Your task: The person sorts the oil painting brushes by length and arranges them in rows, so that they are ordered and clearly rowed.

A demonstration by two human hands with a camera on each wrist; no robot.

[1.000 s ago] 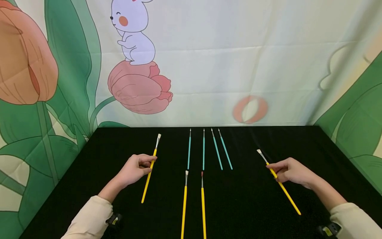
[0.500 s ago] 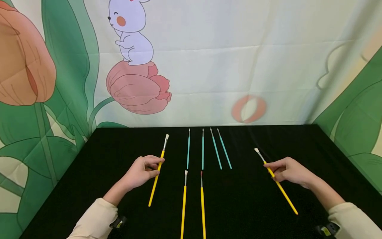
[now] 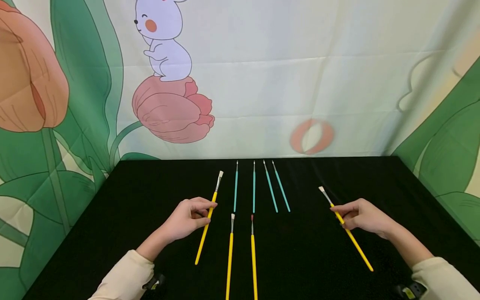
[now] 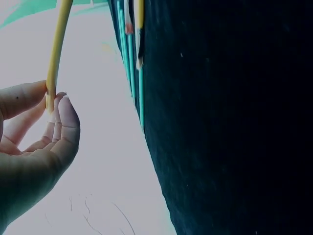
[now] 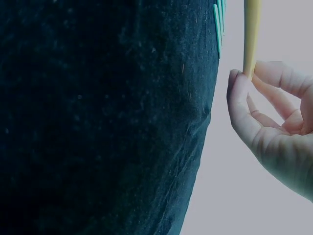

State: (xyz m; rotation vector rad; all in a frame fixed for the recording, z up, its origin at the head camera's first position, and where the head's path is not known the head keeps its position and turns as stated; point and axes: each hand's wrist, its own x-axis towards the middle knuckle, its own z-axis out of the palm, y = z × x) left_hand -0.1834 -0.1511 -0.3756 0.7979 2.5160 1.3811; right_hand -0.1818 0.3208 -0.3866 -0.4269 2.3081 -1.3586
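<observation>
My left hand point(image 3: 187, 221) pinches a yellow-handled paintbrush point(image 3: 202, 243) with a pale flat tip between thumb and fingers. That brush leans, tip up and to the right, left of the rows on the table. At the right, my right hand point(image 3: 366, 217) pinches a similar yellow paintbrush point(image 3: 358, 246), its pale tip pointing up and left. The wrist views show thumb and fingertips meeting on a yellow handle point(image 4: 58, 46) and on another yellow handle point(image 5: 251, 39). Between the hands lie a white-tipped yellow paintbrush point(image 3: 230, 260) and a red-tipped yellow paintbrush point(image 3: 254, 260).
Several thin teal brushes lie toward the back of the black-covered table point(image 3: 307, 258), among them a leftmost teal brush point(image 3: 236, 189) and a slanted rightmost teal brush point(image 3: 282, 189). Behind the table hangs a printed cloth point(image 3: 255, 91) with a rabbit and tulips.
My left hand has moved right and slightly toward me with its paintbrush, closer to the rows. The right hand has stayed almost in place, still holding its paintbrush.
</observation>
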